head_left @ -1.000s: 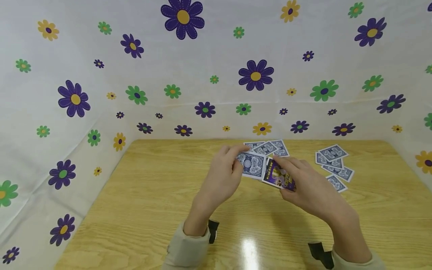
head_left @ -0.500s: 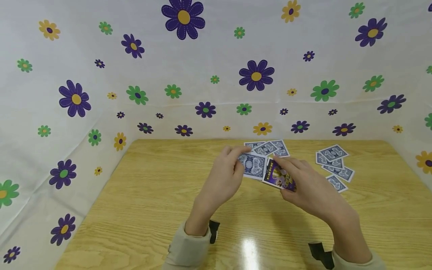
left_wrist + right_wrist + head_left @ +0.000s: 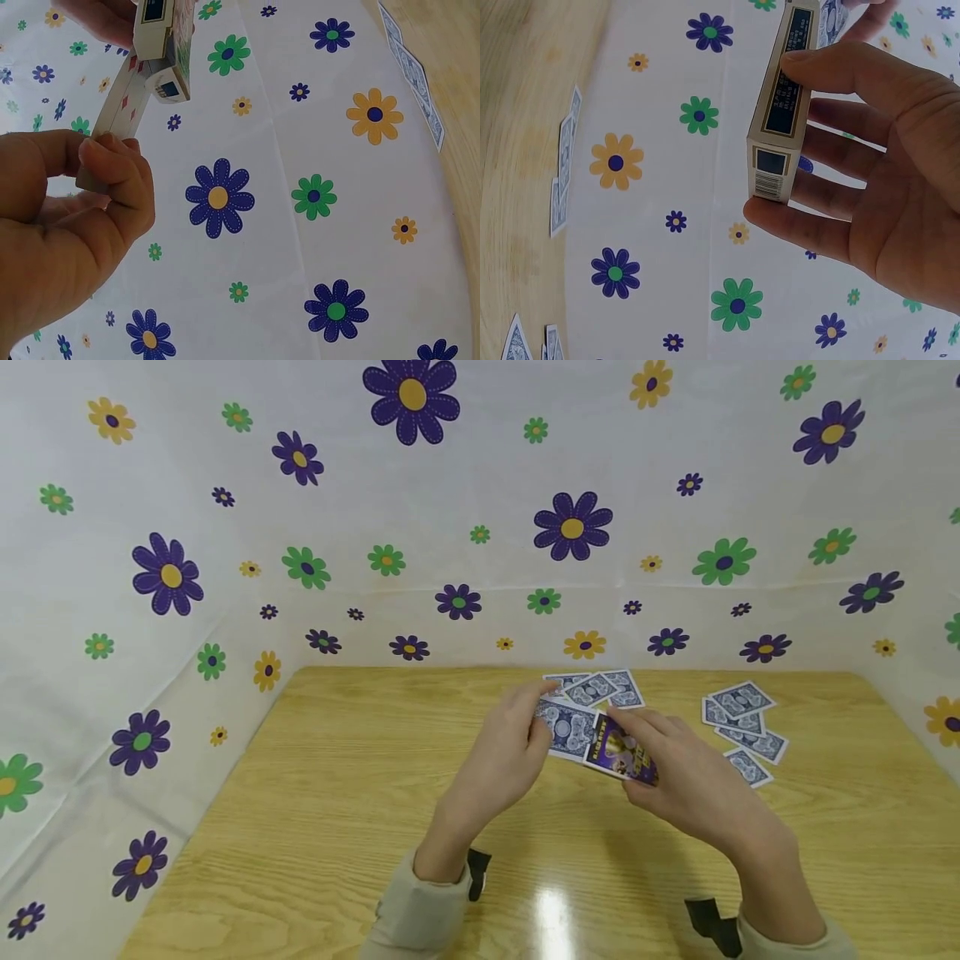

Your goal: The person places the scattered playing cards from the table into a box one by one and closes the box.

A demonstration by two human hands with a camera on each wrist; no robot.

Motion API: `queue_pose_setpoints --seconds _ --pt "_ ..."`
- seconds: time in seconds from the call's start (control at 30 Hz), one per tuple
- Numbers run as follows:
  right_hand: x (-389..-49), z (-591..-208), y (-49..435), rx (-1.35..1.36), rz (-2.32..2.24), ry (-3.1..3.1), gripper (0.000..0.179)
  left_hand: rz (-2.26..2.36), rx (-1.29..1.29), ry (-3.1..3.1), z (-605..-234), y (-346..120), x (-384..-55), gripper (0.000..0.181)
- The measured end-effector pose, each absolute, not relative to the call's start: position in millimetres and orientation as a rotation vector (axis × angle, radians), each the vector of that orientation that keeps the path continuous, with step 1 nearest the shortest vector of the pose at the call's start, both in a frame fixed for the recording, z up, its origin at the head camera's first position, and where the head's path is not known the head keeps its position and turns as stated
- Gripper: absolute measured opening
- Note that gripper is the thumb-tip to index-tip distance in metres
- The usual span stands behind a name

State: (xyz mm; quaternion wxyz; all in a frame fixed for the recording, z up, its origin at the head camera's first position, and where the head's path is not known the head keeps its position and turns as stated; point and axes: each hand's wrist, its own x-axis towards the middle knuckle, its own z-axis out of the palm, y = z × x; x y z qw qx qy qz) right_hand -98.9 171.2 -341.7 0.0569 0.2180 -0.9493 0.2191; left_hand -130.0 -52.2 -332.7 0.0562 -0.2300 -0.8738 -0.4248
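Head view: right hand [image 3: 690, 785] grasps purple card box [image 3: 619, 750]; left hand [image 3: 502, 756] pinches blue-backed cards [image 3: 566, 727].

Cards [image 3: 567, 727] showing blue-and-white patterned backs | card box [image 3: 619, 751] flashing purple and gold | tabletop [image 3: 337, 810] glowing pale wood grain | backdrop [image 3: 225, 485] blooming purple, green, yellow flowers on white

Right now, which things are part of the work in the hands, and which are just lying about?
In hand:
- card box, held by the right hand
- blue-backed cards, pinched by the left hand at the box's mouth

Lying about:
- far cards behind the hands
- right-side cards
- wooden table
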Motion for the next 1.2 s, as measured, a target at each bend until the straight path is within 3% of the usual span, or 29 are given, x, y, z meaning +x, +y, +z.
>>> queue_pose_setpoints --seconds 0.2,0.47,0.7,1.2 --pt "-100 -340 173 0.655 0.672 -2.869 0.077 -1.474 -0.602 -2.538 -335 -48 -131 0.055" --pt "-100 -339 172 0.638 0.697 -2.875 0.075 -1.484 -0.493 -2.404 -338 -45 -132 0.03" --pt "-100 -341 172 0.618 0.709 -2.878 0.075 -1.401 -0.654 -2.361 -341 -45 -131 0.02" --pt "-100 -339 173 0.628 0.725 -2.867 0.076 -1.256 -0.736 -2.419 -343 -37 -126 0.029"
